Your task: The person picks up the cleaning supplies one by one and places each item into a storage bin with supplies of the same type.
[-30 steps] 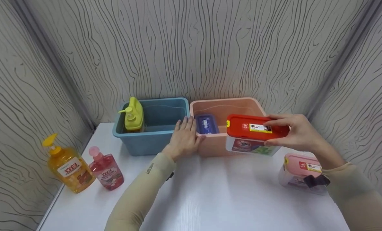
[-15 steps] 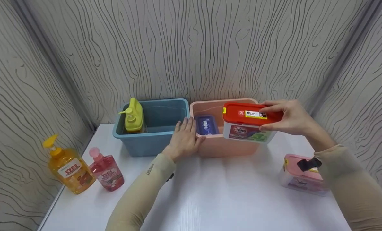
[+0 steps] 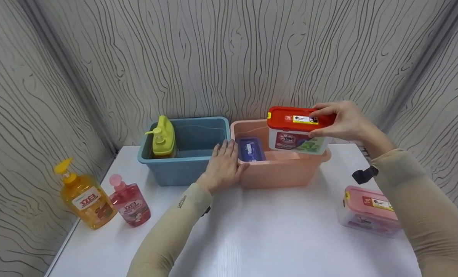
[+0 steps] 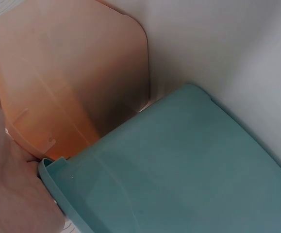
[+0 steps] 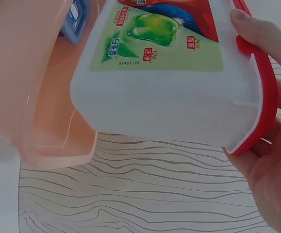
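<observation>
Your right hand (image 3: 344, 120) had its fingers (image 3: 325, 109) clamped on the red-lidded tub (image 3: 284, 127) over the pink bin (image 3: 279, 175), left hand (image 3: 223, 165) straight-fingered on the bin rims (image 3: 229, 129) (decent brace), so lowering it level, right of the blue box (image 3: 251, 149), looked safest.

i was somewhere small, enclosed and booth-like, wood-grain panels (image 3: 198, 57) ahead and on either side, grey strips (image 3: 66, 77) down both corners, a white tabletop (image 3: 275, 231) in front of me, home or workplace i couldn't tell
</observation>
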Action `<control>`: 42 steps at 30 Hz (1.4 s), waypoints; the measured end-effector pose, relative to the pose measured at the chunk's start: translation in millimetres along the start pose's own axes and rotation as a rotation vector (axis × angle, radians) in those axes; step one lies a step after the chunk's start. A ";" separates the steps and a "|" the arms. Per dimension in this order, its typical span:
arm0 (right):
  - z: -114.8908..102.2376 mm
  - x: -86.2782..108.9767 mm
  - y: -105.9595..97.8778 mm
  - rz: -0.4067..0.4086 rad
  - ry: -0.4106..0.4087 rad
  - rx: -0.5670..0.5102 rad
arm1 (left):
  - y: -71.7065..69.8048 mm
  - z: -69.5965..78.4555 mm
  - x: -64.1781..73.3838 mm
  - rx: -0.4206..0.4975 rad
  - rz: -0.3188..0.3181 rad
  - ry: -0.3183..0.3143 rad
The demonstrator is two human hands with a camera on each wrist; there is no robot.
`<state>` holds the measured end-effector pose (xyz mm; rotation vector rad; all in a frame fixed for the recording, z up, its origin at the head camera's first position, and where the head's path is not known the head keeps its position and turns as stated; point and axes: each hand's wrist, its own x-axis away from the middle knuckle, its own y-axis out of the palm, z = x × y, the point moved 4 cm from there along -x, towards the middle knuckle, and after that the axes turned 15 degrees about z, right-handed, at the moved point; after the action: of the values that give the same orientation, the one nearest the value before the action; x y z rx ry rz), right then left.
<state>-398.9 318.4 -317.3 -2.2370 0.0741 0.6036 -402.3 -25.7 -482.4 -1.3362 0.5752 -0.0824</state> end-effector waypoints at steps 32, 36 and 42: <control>60.6 -28.6 53.3 -0.132 0.115 0.074 | -1.4 -1.7 1.1 0.007 -0.004 -0.019; 63.8 -29.3 53.5 -0.142 0.115 0.069 | -1.5 -2.9 1.3 -0.003 -0.005 -0.026; 64.3 -31.2 50.2 -0.175 0.109 0.074 | 1.4 -0.7 -0.9 -0.018 -0.009 -0.025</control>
<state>-464.3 326.5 -374.7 -2.1762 -0.0435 0.3781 -403.8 -25.7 -483.5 -1.3557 0.5505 -0.0678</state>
